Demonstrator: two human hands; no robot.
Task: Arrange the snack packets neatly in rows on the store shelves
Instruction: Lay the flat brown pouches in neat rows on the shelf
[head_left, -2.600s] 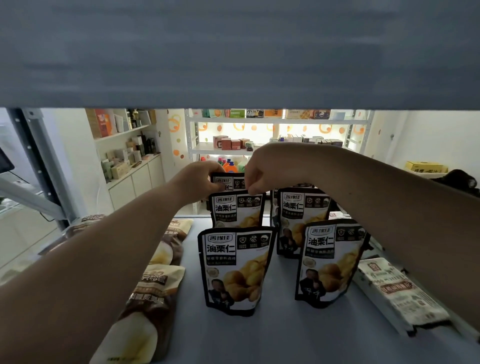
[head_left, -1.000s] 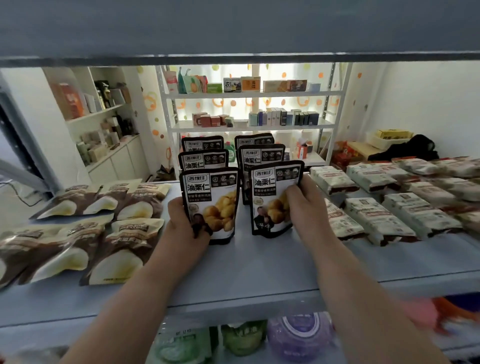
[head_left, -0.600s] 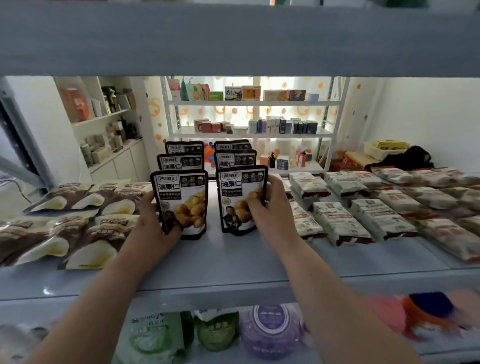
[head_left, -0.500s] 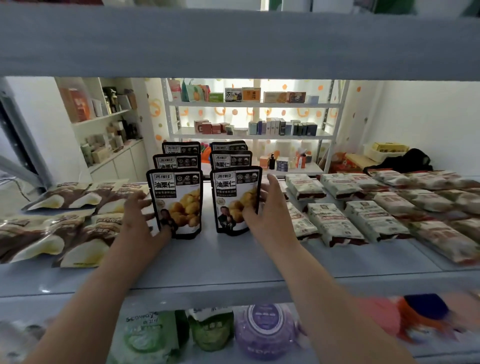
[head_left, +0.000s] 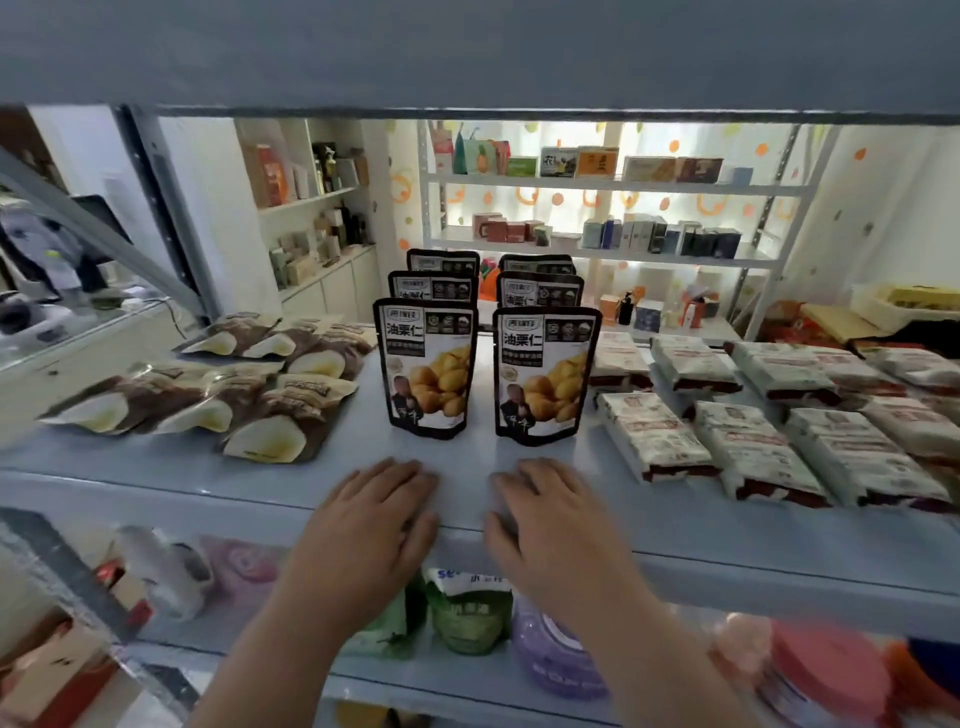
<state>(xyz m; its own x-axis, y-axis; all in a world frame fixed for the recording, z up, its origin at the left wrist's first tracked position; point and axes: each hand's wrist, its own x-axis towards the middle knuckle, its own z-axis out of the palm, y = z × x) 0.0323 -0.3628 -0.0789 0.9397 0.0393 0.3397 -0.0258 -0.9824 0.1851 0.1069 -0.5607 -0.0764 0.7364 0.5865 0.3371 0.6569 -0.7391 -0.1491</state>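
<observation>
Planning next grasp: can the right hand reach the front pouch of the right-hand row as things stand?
Probably yes. The right hand is open at the edge of the shelf, straight in front of that pouch, with only bare shelf between; the white packets lie off to the side.

— What does the shelf (head_left: 701, 535) look like it's made of?
— Painted metal, I'd say: pale blue-grey and smooth, with a dull sheen toward the front edge. The slotted upright (head_left: 156, 197) looks like darker grey metal.
— And the black stand-up pouches (head_left: 428, 369)?
— Glossy plastic film, with light glinting off the black borders.
— The brown-and-cream packets (head_left: 270, 410)?
— Shiny film too, wrinkled, with bright highlights. The white packets (head_left: 654, 436) look nearly matt, and their wrappers are creased at the seams.
</observation>
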